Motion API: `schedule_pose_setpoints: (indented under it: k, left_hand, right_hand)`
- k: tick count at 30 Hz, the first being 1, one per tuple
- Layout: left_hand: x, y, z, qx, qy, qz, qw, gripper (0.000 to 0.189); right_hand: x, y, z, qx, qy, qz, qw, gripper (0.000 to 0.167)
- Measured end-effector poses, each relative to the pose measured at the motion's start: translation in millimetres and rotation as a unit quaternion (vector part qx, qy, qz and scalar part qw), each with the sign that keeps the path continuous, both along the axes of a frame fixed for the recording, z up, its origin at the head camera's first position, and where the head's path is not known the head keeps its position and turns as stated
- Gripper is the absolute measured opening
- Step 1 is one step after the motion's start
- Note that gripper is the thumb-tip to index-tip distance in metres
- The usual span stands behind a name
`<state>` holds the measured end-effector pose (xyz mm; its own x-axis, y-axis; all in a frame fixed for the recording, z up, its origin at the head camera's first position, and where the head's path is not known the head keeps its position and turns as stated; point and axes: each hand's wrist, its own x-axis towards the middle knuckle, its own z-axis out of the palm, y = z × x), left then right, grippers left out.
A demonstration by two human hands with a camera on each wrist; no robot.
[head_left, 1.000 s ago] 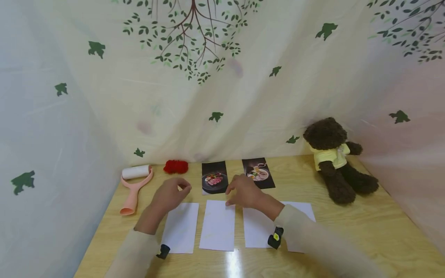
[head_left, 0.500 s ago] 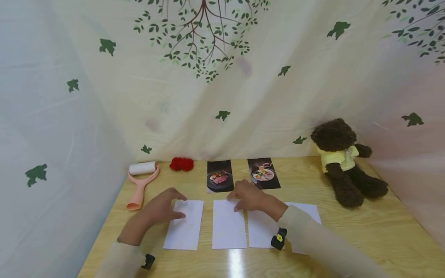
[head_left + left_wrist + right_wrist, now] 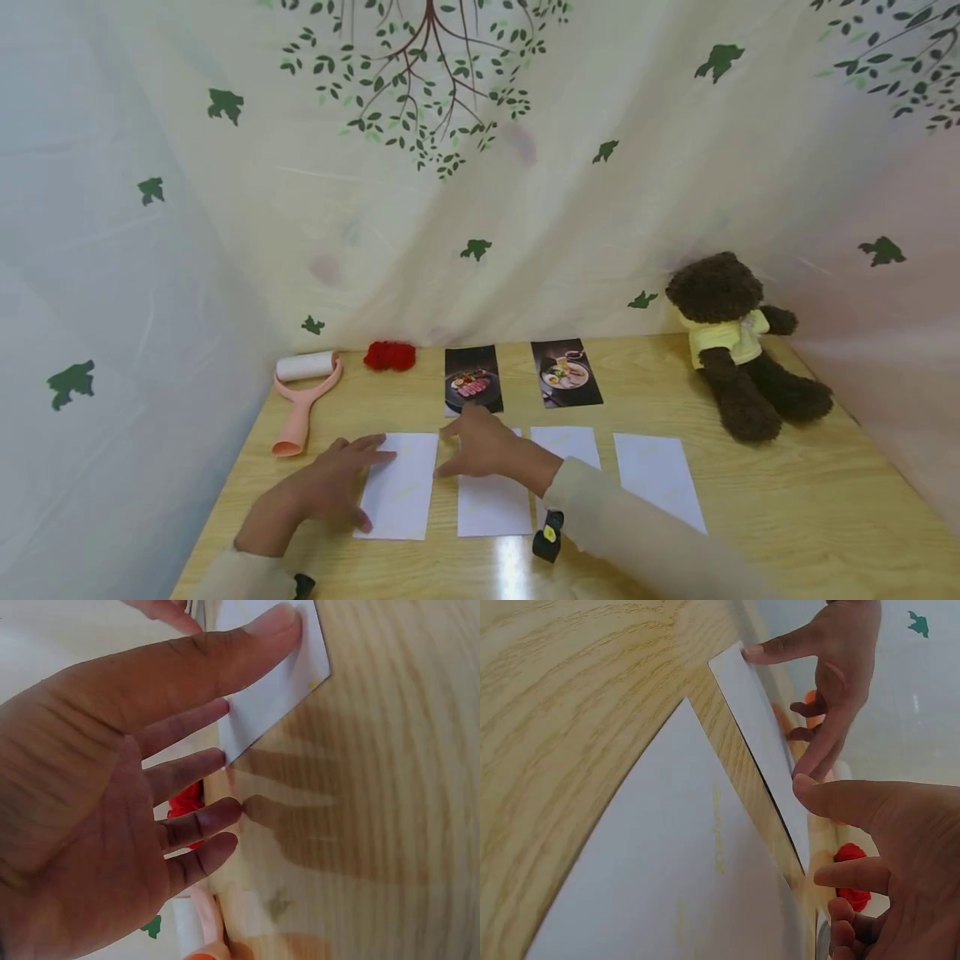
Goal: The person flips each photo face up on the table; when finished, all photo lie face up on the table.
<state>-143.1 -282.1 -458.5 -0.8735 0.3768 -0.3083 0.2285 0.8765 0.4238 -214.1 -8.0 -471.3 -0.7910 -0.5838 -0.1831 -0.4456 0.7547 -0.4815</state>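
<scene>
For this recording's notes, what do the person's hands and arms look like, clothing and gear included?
Both the left hand and the right hand are bare, with no gloves showing. Plain, pale cream long sleeves cover the forearms. A small black device with a yellow mark sits by the right cuff; another black piece shows by the left.

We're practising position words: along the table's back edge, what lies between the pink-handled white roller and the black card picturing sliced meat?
In the head view, a fuzzy red bundle lies between the roller and the card, apart from both.
</scene>
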Motion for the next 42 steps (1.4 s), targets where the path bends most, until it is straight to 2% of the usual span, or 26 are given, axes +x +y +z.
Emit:
schedule_pose_setpoints:
  k: [5,8,12,14,16,19,21,24,31,37,42]
  left_hand:
    - [-3.8,9.5,-0.9,-0.006,0.045,-0.016,0.9988,0.092]
    - [-6.0,14.3,1.5,-0.008,0.046,-0.006,0.9989,0.092]
    - [-5.7,16.6,3.3,-0.015,0.036,0.006,0.9992,0.094]
    - [-4.6,16.9,3.6,-0.017,0.037,0.007,0.9991,0.095]
    - [-3.5,17.2,3.7,-0.016,0.038,0.008,0.9991,0.095]
    - [-2.6,17.2,3.6,-0.016,0.037,0.009,0.9991,0.095]
    - [-2.5,17.2,3.6,-0.014,0.032,0.013,0.9993,0.095]
    - [-2.5,17.0,3.7,-0.016,0.028,0.016,0.9994,0.095]
    - [0.6,17.9,5.3,-0.018,0.021,0.016,0.9995,0.095]
    - [2.3,18.3,6.1,-0.019,0.014,0.024,0.9994,0.095]
    - [1.7,19.1,7.2,-0.016,0.009,0.023,0.9996,0.095]
  right_hand:
    - [-3.3,-9.5,-2.8,0.035,0.014,0.008,0.9993,0.072]
    - [-5.2,-11.9,-0.9,0.052,0.031,0.008,0.9981,0.071]
    - [-6.0,-14.4,-1.3,0.049,0.037,0.001,0.9981,0.065]
    - [-6.9,-15.9,-2.0,0.032,0.028,-0.009,0.9991,0.060]
    - [-8.4,-17.6,-1.9,-0.003,-0.002,-0.034,0.9994,0.056]
    - [-10.5,-20.6,0.6,-0.051,-0.046,-0.077,0.9946,0.049]
    - [-11.5,-23.1,2.7,-0.066,-0.067,-0.100,0.9905,0.048]
    - [-12.7,-27.8,3.6,-0.054,-0.074,-0.110,0.9897,0.047]
    - [-12.8,-37.9,-2.6,0.005,-0.040,-0.118,0.9922,0.044]
    - [-10.3,-40.7,-6.9,0.000,-0.029,-0.128,0.9913,0.046]
    - [-11.6,-39.5,-6.1,-0.017,-0.026,-0.121,0.9922,0.044]
